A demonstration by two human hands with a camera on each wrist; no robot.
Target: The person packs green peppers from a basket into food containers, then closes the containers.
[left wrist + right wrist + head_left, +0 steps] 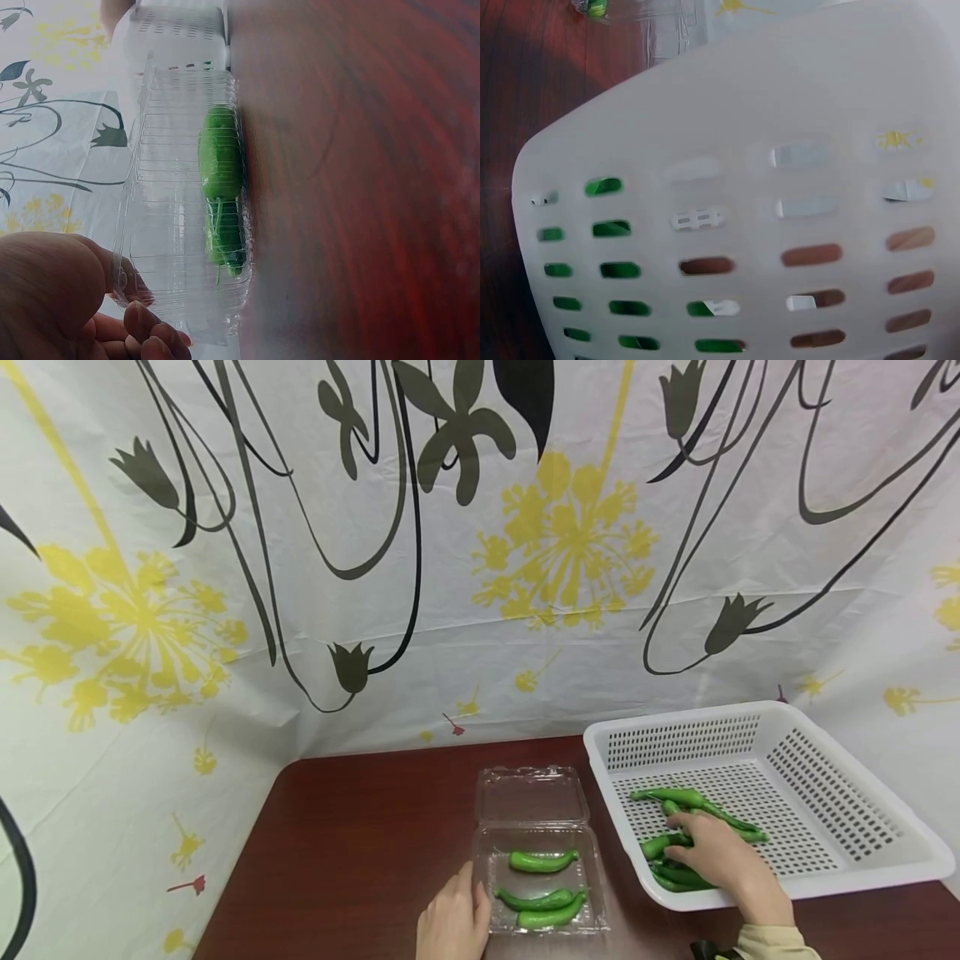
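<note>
Green peppers (pixel 543 862), three of them, lie in the clear box (pixel 495 868) just right of the left hand (pixel 453 917), which has the box's edge pinched between thumb and fingers; the lid (pixel 531 797) is folded open, ahead of that hand. Across to the right hand (pixel 720 856), down in the white basket (pixel 840 793), over more peppers (pixel 675 796): thumb and forefinger stand apart with one between them, and I cannot tell whether they grip it. Red-brown table (pixel 360 843) runs off to the left hand's left.
</note>
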